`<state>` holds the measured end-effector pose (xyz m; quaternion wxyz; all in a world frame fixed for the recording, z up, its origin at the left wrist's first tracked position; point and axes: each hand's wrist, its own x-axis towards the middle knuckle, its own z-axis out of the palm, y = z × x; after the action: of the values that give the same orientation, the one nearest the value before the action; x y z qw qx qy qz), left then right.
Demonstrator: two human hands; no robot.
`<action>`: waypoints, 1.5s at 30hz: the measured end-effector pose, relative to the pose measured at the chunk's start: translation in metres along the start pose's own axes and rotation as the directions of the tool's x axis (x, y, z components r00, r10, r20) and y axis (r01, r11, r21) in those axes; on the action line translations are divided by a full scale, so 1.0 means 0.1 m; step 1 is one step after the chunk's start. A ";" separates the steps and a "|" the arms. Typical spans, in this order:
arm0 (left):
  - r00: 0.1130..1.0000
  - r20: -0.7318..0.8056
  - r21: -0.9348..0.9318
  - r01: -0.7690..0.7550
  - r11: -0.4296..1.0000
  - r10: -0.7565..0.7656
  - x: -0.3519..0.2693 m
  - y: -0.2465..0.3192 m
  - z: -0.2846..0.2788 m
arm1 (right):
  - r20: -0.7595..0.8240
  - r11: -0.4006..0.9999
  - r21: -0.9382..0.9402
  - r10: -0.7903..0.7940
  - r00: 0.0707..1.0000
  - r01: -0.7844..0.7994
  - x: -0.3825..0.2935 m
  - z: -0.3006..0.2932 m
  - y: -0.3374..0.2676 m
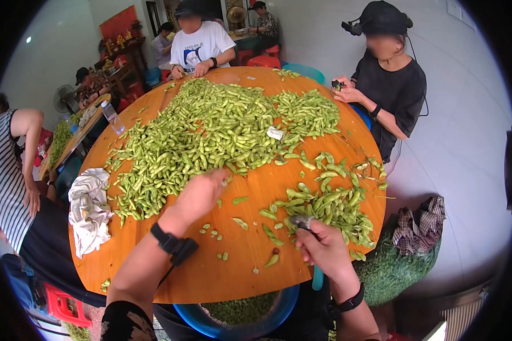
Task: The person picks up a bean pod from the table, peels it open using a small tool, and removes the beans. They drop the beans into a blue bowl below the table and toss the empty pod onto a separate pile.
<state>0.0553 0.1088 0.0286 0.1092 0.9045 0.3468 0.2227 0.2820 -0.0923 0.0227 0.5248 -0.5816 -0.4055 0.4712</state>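
My left hand point(198, 197), slightly blurred, is above the wooden table point(187, 273) at the near edge of a large heap of green soybean pods point(222, 128). Its fingertips are drawn together, and whether they pinch a pod cannot be made out. Lower right, my right hand point(324, 247) is closed on a tool with a turquoise handle point(317, 278) and a dark metal head point(301, 221), beside a smaller pile of pods point(333, 204). Loose shelled beans point(213, 232) and single pods point(240, 223) lie between my hands.
Below the table edge sits a blue basin point(239, 332) holding green material. A crumpled white cloth point(89, 209) and a plastic bottle point(112, 117) lie at the left. Several people sit or stand around, one across the table point(202, 42), one at the right point(392, 76). A full green sack point(392, 273) stands at right.
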 end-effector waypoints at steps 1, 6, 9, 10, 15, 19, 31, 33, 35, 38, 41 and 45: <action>1.000 0.007 -0.005 -0.004 1.000 0.005 -0.07 0.18 -0.03 | -0.008 1.000 0.002 0.006 1.000 -0.006 0.03 0.06 0.00; 0.981 0.104 -0.711 0.189 0.678 -0.165 -0.55 0.71 -0.02 | 0.064 0.910 -0.189 -0.365 0.929 0.370 0.15 0.55 0.04; 0.957 0.171 -0.896 0.249 0.367 -0.233 -0.75 0.74 0.07 | 0.156 0.883 -0.219 -0.387 0.909 0.414 0.09 0.74 0.16; 0.954 0.192 -0.905 0.263 0.333 -0.231 -0.78 0.74 0.09 | 0.134 0.913 -0.177 -0.347 0.928 0.367 0.05 0.78 0.21; 0.973 0.133 -0.932 0.187 0.310 -0.188 -0.88 0.61 0.26 | 0.193 0.997 0.047 0.043 0.980 -0.053 -0.08 0.78 0.03; 0.992 -0.072 -0.674 0.030 0.738 -0.106 -0.86 0.63 0.25 | 0.152 0.998 0.006 0.053 0.987 -0.055 -0.08 0.69 0.03; 0.990 -0.086 -0.225 -0.128 0.966 0.111 -0.98 0.61 0.24 | 0.140 0.997 -0.078 0.035 0.989 -0.024 -0.11 0.87 0.09; 0.988 -0.096 -0.208 -0.136 0.969 0.118 -0.99 0.61 0.26 | 0.129 0.994 -0.109 -0.010 0.992 0.025 -0.11 0.87 0.10; 0.989 -0.120 -0.233 -0.111 0.966 0.085 -1.00 0.63 0.28 | 0.109 0.997 -0.071 -0.014 0.994 0.022 -0.12 0.89 0.13; 0.988 -0.150 -0.284 -0.069 0.956 0.027 -1.00 0.66 0.29 | 0.079 1.000 0.010 0.014 0.997 -0.015 -0.10 0.91 0.18; 0.988 -0.156 -0.338 -0.064 0.939 0.011 -1.01 0.64 0.29 | 0.068 0.992 0.093 0.078 0.995 -0.084 -0.08 0.94 0.19; 0.997 -0.066 -0.479 0.007 0.878 -0.044 -0.98 0.65 0.28 | 0.089 0.965 0.215 0.134 0.987 -0.150 -0.07 0.91 0.20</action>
<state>0.0412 -0.0064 -0.0057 0.3192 0.8359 0.2968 0.3337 0.1916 -0.0812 0.0029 0.5357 -0.5294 -0.3271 0.5708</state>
